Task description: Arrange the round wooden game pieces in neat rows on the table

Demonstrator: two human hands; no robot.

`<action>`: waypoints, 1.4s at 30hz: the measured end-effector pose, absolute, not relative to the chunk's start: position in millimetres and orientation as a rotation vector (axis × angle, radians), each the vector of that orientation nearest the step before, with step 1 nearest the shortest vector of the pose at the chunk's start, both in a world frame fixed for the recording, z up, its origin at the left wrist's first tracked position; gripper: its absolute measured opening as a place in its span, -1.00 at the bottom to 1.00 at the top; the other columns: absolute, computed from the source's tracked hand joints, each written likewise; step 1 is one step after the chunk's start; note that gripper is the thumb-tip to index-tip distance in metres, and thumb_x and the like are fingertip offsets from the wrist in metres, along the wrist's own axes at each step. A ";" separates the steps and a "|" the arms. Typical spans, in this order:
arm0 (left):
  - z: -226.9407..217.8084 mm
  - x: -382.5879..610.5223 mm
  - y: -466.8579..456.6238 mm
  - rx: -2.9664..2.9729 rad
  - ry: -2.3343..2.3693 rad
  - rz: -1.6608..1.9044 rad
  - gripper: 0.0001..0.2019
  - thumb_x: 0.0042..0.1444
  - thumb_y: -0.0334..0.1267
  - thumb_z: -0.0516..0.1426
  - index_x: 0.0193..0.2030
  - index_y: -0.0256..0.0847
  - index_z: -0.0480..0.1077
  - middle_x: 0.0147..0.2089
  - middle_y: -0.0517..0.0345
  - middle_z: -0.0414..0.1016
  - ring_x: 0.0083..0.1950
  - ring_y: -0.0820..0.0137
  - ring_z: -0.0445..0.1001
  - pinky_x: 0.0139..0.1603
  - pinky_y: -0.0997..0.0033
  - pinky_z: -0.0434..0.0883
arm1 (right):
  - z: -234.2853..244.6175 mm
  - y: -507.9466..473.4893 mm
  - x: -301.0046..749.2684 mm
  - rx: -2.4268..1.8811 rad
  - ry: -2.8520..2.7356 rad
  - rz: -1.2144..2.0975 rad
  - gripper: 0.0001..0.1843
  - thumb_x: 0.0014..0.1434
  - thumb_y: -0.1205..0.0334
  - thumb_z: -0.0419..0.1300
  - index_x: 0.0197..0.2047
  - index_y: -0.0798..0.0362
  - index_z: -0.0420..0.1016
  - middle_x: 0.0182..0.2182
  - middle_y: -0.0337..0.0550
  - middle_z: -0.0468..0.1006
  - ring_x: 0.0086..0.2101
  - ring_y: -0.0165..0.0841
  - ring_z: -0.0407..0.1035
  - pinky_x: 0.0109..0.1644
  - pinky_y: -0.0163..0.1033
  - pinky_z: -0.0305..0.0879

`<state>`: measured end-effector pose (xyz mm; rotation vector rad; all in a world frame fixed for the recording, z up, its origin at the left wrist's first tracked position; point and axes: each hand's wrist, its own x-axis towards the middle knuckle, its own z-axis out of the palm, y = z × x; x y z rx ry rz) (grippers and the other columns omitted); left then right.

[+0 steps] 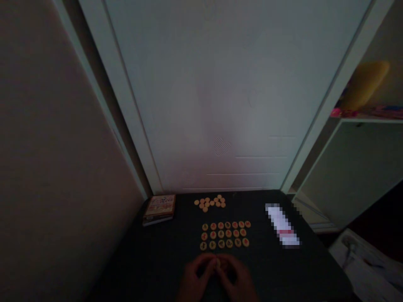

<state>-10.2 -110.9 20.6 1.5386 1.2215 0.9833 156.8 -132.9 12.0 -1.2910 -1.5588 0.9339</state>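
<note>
Both my hands meet at the near edge of a dark table (151,260). My left hand (197,277) and my right hand (237,279) have their fingers curled together around a small round wooden piece (218,263) between the fingertips. Just beyond them, several round wooden game pieces (224,235) with dark and red marks lie in three neat rows. Farther back is a loose heap of plain-looking pieces (210,202). The light is dim and details are soft.
A small printed box (159,207) lies at the table's back left. A white blurred-out object (283,226) lies at the right. A pale door (220,96) stands behind the table, a wall at left, shelves (368,117) at right.
</note>
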 end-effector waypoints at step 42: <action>27.0 1.8 -120.0 1.813 1.293 0.889 -0.81 0.14 -0.28 0.17 -0.10 -0.11 0.52 -0.25 0.14 0.64 -0.28 0.34 0.55 -0.20 0.44 0.45 | 15.5 -128.9 156.4 -1.417 -1.387 0.974 -0.57 0.20 -0.16 0.20 -0.30 0.07 0.57 -0.41 -0.11 0.68 -0.35 -0.25 0.56 -0.25 -0.30 0.38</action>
